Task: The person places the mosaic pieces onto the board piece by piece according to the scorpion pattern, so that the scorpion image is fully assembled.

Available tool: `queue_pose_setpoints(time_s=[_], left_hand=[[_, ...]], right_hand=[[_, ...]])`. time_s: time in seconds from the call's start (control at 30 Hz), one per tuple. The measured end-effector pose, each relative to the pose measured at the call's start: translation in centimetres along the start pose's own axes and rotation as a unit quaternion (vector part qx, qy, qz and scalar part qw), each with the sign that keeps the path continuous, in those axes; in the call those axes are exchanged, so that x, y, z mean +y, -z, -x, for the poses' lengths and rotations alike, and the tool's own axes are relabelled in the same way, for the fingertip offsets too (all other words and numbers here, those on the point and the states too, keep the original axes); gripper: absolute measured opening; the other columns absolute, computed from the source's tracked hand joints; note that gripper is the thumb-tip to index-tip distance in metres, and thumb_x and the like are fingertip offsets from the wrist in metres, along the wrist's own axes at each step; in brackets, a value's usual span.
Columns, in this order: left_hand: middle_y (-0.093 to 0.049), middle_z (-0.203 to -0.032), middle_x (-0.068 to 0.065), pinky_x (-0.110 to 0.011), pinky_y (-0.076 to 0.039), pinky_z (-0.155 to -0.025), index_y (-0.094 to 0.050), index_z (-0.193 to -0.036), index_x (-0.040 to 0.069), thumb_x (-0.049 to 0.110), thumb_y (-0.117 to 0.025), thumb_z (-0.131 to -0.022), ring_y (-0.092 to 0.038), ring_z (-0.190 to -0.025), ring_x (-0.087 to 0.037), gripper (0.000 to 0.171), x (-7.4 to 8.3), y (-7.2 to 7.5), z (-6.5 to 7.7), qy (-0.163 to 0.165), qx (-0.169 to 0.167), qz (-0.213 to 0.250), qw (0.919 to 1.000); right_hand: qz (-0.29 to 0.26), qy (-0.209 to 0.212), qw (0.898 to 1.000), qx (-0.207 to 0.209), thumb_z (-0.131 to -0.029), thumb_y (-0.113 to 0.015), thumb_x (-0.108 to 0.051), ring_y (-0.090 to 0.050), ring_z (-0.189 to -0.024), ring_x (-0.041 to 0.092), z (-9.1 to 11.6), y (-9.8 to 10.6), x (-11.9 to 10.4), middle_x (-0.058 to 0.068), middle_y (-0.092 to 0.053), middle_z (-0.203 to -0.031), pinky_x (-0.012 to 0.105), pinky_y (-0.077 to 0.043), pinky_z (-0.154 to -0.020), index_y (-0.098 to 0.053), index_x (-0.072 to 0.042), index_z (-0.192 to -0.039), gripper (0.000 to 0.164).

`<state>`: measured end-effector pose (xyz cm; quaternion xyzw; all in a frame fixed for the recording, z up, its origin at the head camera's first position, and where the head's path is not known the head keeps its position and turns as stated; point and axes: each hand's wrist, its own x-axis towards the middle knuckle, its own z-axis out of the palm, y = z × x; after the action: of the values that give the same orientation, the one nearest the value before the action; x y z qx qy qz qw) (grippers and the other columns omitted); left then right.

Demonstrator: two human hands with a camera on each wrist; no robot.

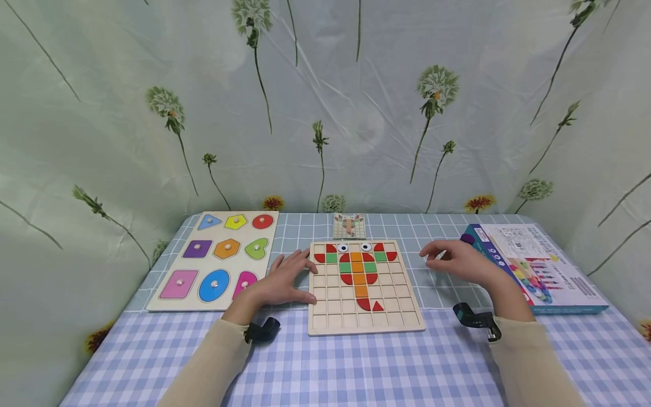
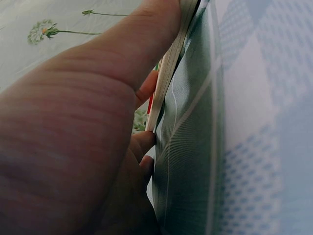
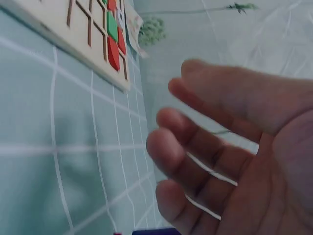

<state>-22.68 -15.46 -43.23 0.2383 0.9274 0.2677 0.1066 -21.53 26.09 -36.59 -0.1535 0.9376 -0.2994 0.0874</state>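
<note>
My left hand (image 1: 285, 281) rests at the left edge of a square wooden grid board (image 1: 333, 322), its fingertips on the rim and its thumb lower along the same side. In the left wrist view the thumb and fingers lie along the board's edge (image 2: 168, 68). Red, green and orange pieces form a pattern on the grid, with an orange column (image 1: 359, 277), two round eye pieces (image 1: 343, 247) and a small red triangle (image 1: 377, 306) at its foot. Right of the board, my right hand (image 1: 460, 261) hovers over the cloth with loosely bent fingers and nothing between them.
A small pattern card (image 1: 349, 233) lies just behind the grid board. To the left is a knobbed shape puzzle (image 1: 203, 264) with several coloured shapes. On the right lies a printed box (image 1: 549, 277), a dark purple round thing (image 1: 467, 239) by its corner. A floral curtain (image 1: 376, 124) hangs behind.
</note>
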Motion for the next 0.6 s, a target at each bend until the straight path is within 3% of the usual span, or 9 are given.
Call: queue_pose_setpoints(time_s=[0.27,0.6], left_hand=[[-0.018,-0.169,-0.006,-0.063,0.004,-0.124,-0.055,-0.117,0.031,0.05,-0.084,-0.075,-0.009,-0.158,-0.032,0.054,0.1,0.0,0.1,0.002,0.0,0.002,1.0],[-0.018,-0.169,-0.006,-0.063,0.005,-0.124,-0.055,-0.117,0.032,0.05,-0.084,-0.075,-0.009,-0.158,-0.032,0.054,0.0,0.0,0.0,0.0,0.0,0.005,1.0]], right_hand=[[0.016,-0.026,0.999,0.023,-0.094,-0.067,-0.019,-0.059,-0.097,0.028,0.6,1.2,2.7,0.024,-0.062,-0.119,0.028,-0.051,-0.073,-0.06,-0.002,-0.13,0.04],[-0.001,-0.107,0.994,-0.006,-0.091,-0.068,-0.013,-0.059,-0.08,0.02,1.4,1.7,4.7,0.024,-0.061,-0.109,0.029,-0.054,-0.066,-0.057,0.005,-0.127,0.041]])
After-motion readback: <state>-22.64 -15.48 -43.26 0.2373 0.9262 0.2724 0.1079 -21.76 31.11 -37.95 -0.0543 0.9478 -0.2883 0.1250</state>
